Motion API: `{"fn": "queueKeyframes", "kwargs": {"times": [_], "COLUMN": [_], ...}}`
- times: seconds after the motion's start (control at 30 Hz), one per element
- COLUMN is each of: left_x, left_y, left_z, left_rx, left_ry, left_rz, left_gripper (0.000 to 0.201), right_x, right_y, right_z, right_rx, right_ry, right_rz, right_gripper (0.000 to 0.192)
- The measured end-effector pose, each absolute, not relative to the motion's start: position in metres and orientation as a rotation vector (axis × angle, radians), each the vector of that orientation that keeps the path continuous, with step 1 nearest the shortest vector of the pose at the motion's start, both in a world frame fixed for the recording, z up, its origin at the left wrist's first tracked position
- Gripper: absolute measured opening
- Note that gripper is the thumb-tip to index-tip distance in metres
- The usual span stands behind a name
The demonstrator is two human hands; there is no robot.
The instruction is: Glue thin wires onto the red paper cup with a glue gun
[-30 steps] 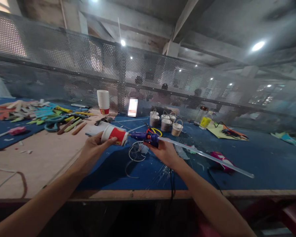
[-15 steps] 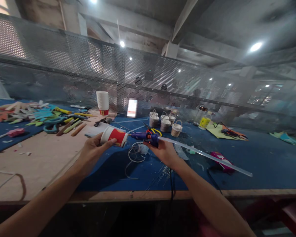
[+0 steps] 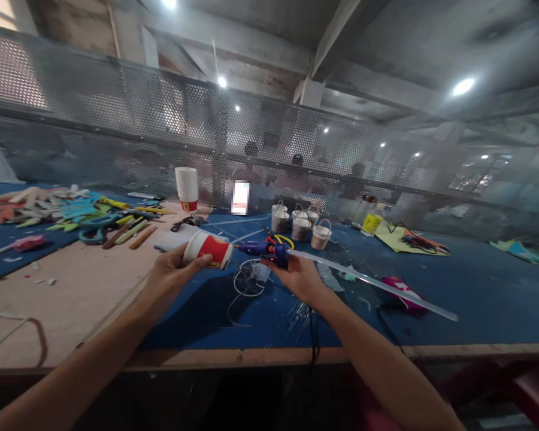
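My left hand (image 3: 168, 276) grips a red and white paper cup (image 3: 208, 248) lying sideways, its bottom pointing right. In my right hand (image 3: 296, 276) is a purple glue gun (image 3: 266, 249) with its nozzle at the cup's bottom. A long clear glue stick (image 3: 372, 285) runs out of the gun's back to the right. The gun's black cord (image 3: 312, 326) drops over the table's front edge. Both hands hover above the blue mat (image 3: 476, 287).
A stack of white paper cups (image 3: 187, 188) stands behind. Several small cup baskets with handles (image 3: 300, 224) sit mid-table, two jars (image 3: 371, 212) further right. Scissors, sticks and coloured foam pieces (image 3: 72, 209) lie at left. A pink tool (image 3: 404, 292) lies right. A perforated metal screen (image 3: 117, 131) backs the table.
Both hands, with the cup and the glue gun, have stayed almost still; the view has shifted very slightly.
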State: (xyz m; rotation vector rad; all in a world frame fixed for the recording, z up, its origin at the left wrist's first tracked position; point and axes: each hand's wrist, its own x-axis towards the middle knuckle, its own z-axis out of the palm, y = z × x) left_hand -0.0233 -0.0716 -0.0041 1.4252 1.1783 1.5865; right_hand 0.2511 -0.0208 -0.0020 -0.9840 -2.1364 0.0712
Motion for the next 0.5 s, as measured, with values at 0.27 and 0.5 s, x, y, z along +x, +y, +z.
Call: {"fn": "queueKeyframes", "kwargs": {"times": [0.27, 0.5], "left_x": [-0.0247, -0.0224], "left_y": [-0.0708, -0.0730], "left_z": [-0.0045, -0.0012], "left_rx": [1.453, 1.384], "left_ry": [1.198, 1.193], "left_rz": [1.592, 1.593], "left_gripper": [0.029, 0.030], "right_x": [0.2501, 0.2499], "right_y": [-0.0254, -0.0260], "right_z": [0.0009, -0.0007], "right_rx": [-0.947, -0.940], "right_ry": [-2.146, -2.143], "right_rz": [0.047, 0.147], "right_gripper": [0.029, 0.033]}}
